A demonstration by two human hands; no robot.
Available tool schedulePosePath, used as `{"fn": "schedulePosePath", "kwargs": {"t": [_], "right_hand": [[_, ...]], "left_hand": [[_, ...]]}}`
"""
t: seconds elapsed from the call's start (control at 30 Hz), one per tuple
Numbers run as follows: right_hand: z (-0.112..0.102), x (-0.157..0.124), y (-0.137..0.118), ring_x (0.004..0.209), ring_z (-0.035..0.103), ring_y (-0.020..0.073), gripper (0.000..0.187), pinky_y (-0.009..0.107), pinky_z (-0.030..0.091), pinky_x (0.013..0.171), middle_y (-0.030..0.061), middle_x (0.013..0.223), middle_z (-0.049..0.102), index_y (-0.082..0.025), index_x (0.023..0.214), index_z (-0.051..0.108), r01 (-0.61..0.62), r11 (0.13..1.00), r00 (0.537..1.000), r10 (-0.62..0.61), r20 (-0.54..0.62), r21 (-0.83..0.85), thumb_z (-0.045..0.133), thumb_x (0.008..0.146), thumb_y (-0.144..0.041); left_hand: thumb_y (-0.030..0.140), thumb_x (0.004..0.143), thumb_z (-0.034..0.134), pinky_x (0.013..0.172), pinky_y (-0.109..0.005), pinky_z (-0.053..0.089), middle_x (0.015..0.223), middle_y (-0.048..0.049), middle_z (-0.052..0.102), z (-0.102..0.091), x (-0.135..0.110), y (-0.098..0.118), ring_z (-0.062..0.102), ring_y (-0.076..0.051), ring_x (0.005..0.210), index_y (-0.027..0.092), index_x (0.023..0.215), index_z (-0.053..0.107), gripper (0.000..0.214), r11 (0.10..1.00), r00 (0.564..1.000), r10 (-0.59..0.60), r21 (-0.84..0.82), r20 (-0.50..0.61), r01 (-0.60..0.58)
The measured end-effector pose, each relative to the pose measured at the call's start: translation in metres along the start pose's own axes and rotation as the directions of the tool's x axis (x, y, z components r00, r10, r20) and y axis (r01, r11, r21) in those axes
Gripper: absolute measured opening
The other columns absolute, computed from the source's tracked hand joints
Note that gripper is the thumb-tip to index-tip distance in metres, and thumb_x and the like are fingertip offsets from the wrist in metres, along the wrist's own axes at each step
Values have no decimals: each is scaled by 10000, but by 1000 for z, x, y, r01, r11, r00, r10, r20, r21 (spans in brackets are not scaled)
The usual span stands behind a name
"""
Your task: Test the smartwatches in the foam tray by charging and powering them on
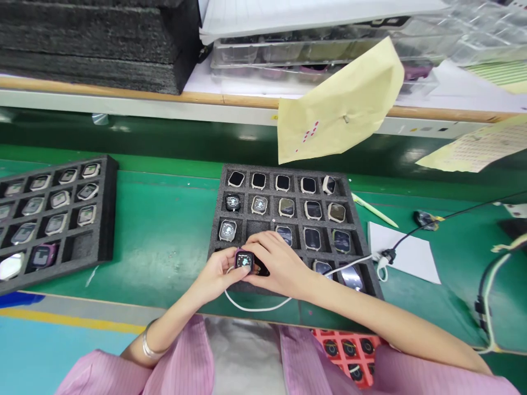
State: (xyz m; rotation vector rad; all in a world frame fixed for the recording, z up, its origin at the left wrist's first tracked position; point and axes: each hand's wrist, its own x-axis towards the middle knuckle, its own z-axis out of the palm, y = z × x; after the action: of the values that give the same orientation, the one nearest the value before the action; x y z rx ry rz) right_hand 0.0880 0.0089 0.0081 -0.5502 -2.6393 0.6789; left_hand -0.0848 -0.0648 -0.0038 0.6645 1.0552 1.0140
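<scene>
A smartwatch (244, 261) with a purple case and a lit dial is held over the front edge of a dark foam tray (257, 226). My left hand (217, 270) pinches it from the left side. From the right, my right hand (282, 264) is closed around it, thumb on the lower part of the screen. A white cable (257, 309) loops below both hands; whether it is joined to the watch is hidden. Other watch bodies without straps sit in the tray's pockets, such as a lit watch (228, 230) near my left hand. My right hand covers some of the front pockets.
A second foam tray (106, 219) of watches stands at left. At right lie a green pen (376, 211), white paper (401, 252) and a black cable (415, 230). Yellow paper (340, 109) hangs from the shelf (242, 101) above. A red tray (341, 356) shows below the table edge.
</scene>
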Motion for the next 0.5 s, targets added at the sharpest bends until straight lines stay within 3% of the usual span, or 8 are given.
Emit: {"fn": "schedulePosePath", "kwargs": {"t": [0.2, 0.37, 0.5], "right_hand": [[-1, -4, -1, 938, 572, 274, 347, 450, 499, 816, 120, 1017, 600, -158, 1113, 553, -29, 999, 999, 30, -21, 38, 700, 823, -280], [-16, -4, 2, 965, 575, 253, 358, 409, 513, 832, 122, 1035, 583, -137, 1194, 528, -9, 994, 999, 14, -43, 113, 639, 873, -248], [-25, -8, 4, 966, 568, 275, 322, 434, 506, 825, 140, 1065, 582, -138, 1126, 582, -32, 999, 999, 32, 15, 1, 677, 857, -286]], "left_hand": [[269, 710, 802, 747, -215, 512, 831, -46, 738, 5, -3, 0, 679, -147, 779, 122, 917, 685, 280, 1000, 1000, 27, 3, -2, -27], [260, 719, 792, 765, -234, 521, 872, -62, 753, 18, 3, 4, 692, -163, 802, 132, 955, 684, 290, 996, 996, 84, -16, -22, -84], [279, 683, 818, 765, -257, 531, 867, -72, 752, 24, 12, -2, 699, -187, 825, 126, 941, 685, 328, 997, 998, 66, -36, -24, -67]]}}
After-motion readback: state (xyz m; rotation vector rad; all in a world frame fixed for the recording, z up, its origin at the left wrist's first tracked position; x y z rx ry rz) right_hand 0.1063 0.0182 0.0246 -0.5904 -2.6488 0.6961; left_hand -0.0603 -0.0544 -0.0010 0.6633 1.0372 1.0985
